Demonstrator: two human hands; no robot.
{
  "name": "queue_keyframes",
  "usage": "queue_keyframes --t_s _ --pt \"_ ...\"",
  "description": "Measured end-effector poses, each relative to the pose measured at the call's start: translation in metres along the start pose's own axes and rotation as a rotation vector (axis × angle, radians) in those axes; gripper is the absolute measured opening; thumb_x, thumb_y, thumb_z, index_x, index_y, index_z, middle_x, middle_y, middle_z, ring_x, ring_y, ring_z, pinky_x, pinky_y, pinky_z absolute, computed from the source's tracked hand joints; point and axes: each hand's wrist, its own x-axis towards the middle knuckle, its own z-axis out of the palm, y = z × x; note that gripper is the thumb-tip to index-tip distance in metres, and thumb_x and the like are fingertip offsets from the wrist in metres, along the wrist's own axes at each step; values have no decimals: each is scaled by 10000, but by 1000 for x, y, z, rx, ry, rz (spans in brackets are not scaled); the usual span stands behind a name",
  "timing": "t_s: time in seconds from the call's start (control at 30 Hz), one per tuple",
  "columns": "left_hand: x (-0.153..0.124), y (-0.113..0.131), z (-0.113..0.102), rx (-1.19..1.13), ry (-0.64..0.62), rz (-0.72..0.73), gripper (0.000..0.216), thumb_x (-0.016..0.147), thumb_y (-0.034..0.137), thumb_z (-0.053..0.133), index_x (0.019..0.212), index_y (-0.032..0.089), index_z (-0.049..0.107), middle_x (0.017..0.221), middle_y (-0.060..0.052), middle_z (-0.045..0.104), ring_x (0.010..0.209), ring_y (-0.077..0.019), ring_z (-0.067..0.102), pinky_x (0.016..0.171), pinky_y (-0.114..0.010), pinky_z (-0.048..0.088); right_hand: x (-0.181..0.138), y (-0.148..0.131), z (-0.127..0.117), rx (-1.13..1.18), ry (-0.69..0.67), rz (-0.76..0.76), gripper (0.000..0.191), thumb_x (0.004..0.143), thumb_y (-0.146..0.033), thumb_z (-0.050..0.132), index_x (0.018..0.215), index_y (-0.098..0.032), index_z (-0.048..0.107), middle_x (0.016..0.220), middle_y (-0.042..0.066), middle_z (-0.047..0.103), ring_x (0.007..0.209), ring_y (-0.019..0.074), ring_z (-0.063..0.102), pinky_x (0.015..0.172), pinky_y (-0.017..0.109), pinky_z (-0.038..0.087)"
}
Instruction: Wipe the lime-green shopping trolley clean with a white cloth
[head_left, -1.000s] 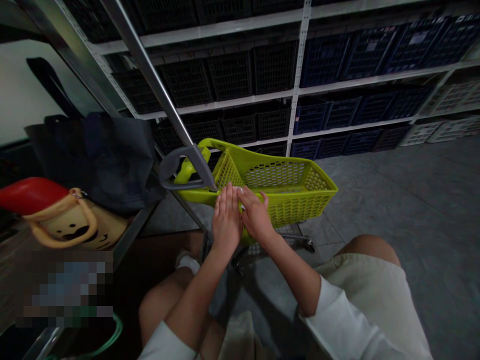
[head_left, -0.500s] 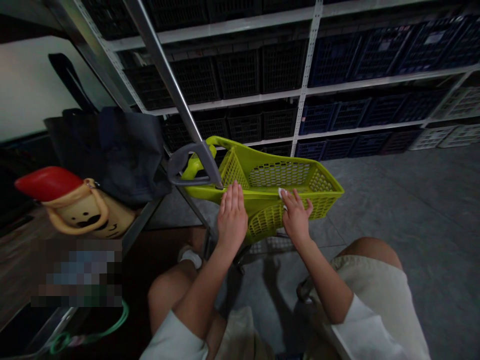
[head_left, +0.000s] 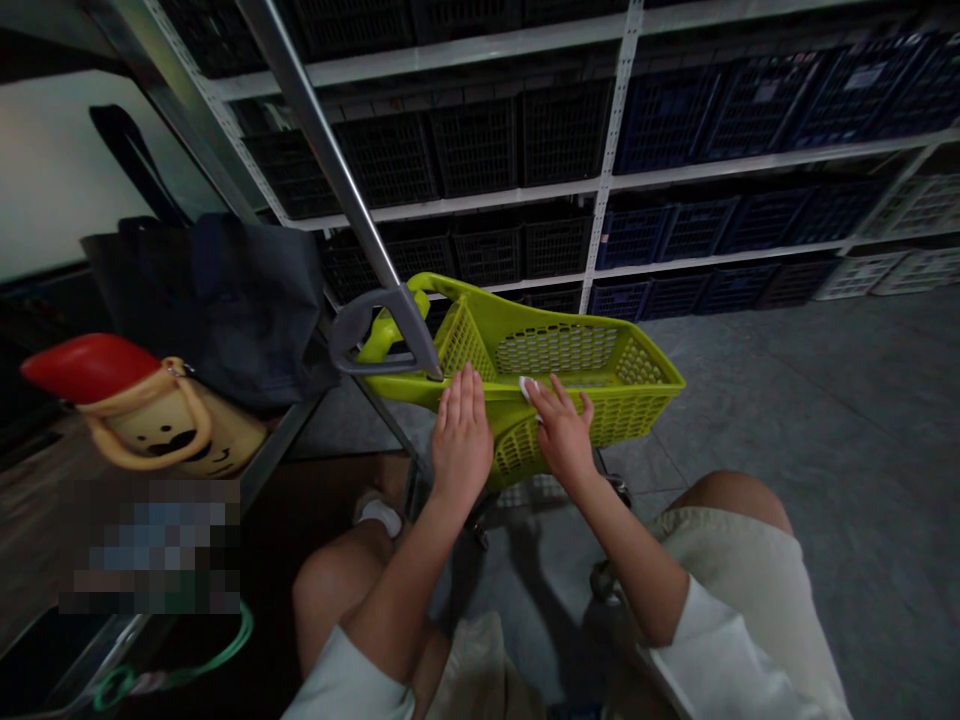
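Head view, seen remotely: my right hand (head_left: pixel 564 432) clamps a white cloth (head_left: pixel 528 386) on the near side of the green shopping cart (head_left: pixel 517 312). My left hand (head_left: pixel 462 440) lies flat there, fingers together.

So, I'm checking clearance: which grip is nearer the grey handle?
Left. The left grip is just below and right of the grey handle; the right grip is farther right.

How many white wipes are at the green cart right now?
1 visible: the white wipe, a cloth or tissue, lies at the near rim of the green cart, partly covered by the right grip. More could be hidden beneath.
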Motion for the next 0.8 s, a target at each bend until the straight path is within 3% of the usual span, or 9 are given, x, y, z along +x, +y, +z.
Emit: queue_keyframes --t_s 0.1,0.17,0.27,0.4,0.5,0.63,0.8 --pt "0 2 -1 -10 -1 0 678 919 143 427 1548 -11 224 1631 -213 275 1527 -300 234 1242 -485 265 -10 25 -2 -42 71 78 702 829 -56 408 1485 -307 437 1479 44 561 1498 249 305 1162 603 154" --pt "-1 3 -1 -18 6 0 686 917 144 428 1553 -3 214 1631 -213 276 1529 -300 227 1239 -495 270 -11 25 -2 -41 107 127 685 834 -65 418 1477 -298 451 1469 55 570 1500 268 295 1156 625 142" --pt "-1 3 1 -18 15 -5 692 915 139 421 1557 4 203 1632 -211 273 1531 -299 223 1238 -498 274 -4 -2 1 8 92 140 699 816 -45 407 1471 -284 462 1480 64 558 1510 281 268 1149 642 146" --pt "-1 1 6 -13 14 -22 653 930 136 376 1557 33 227 1633 -195 282 1533 -276 222 1234 -491 285 15 -50 4 127 -50 -48 712 804 -28 369 1472 -259 457 1520 53 513 1513 231 272 1168 572 191" --pt "0 -1 7 -8 17 -23 637 936 137 365 1552 34 243 1630 -197 290 1532 -273 222 1232 -493 287 22 -60 4 136 -84 -116 697 820 -45 374 1479 -259 447 1527 45 506 1517 225 265 1177 571 173" --pt "0 0 3 2 -5 -16 666 924 141 406 1549 0 226 1633 -204 275 1531 -290 225 1242 -478 266 10 -24 0 42 -45 -62 718 823 -43 380 1495 -292 425 1507 39 530 1516 225 270 1178 587 150" --pt "-1 3 0 -21 8 -4 691 919 147 425 1557 4 201 1633 -209 271 1528 -304 231 1242 -498 257 -9 27 -8 -57 53 123 678 839 -64 403 1473 -298 458 1483 37 556 1508 268 288 1158 634 169"
